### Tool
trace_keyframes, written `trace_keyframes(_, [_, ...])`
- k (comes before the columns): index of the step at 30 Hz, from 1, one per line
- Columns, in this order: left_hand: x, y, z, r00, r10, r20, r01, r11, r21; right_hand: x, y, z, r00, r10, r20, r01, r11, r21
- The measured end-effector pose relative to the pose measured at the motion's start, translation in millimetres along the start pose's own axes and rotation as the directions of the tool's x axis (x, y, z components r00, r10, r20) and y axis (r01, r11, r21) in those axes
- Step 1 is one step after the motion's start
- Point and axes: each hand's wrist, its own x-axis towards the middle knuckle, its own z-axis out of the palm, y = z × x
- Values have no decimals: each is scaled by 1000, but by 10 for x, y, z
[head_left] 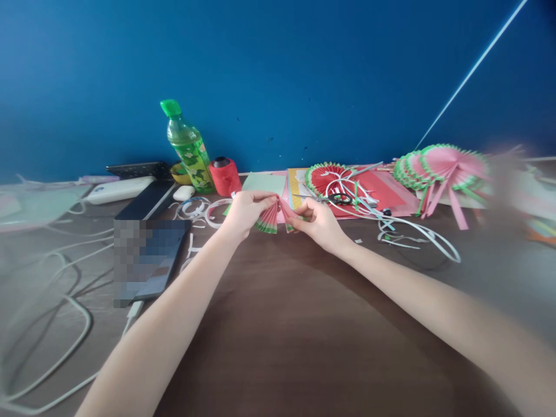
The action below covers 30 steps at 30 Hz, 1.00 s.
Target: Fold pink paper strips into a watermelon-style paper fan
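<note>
A pleated paper fan (pixel 268 220), pink with a green edge, hangs between my two hands over the dark table, spread downward in two wings with a gap between them. My left hand (pixel 248 212) pinches it at the upper left, near the gathered middle. On the other side, my right hand (pixel 318 222) has its fingers closed on the right wing. Just behind the right hand lie scissors (pixel 340 198) with black handles, amid white strips. A red pleated fan (pixel 326 178) with a green rim rests behind them.
Finished-looking pink and green fans (pixel 452 165) are stacked at the right. Coloured paper sheets (pixel 393 194) lie along the blue wall. To the left stand a green bottle (pixel 190 153) and a red spool (pixel 225 176), with tape rolls (pixel 217 213), a phone (pixel 158 260) and white cables (pixel 82 301).
</note>
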Motion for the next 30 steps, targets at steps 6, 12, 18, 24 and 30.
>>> trace_keyframes(6, [1,-16,21,999,-33,10,34,991,-128,-12,20,21,1000,8,-9,-8,999,42])
trace_keyframes(12, [2,-16,30,998,-63,26,67,983,-170,-18,20,32,999,16,-41,-14,999,30])
trace_keyframes(18, [-7,-6,45,995,-93,41,100,976,-192,-23,22,34,999,3,-54,-2,1000,19])
trace_keyframes(24, [4,-40,64,996,-82,20,84,976,-200,-33,4,49,998,12,-63,-10,1000,28])
trace_keyframes(30, [-3,-48,80,998,-64,17,67,975,-214,-43,-12,53,997,14,-69,-12,1000,22])
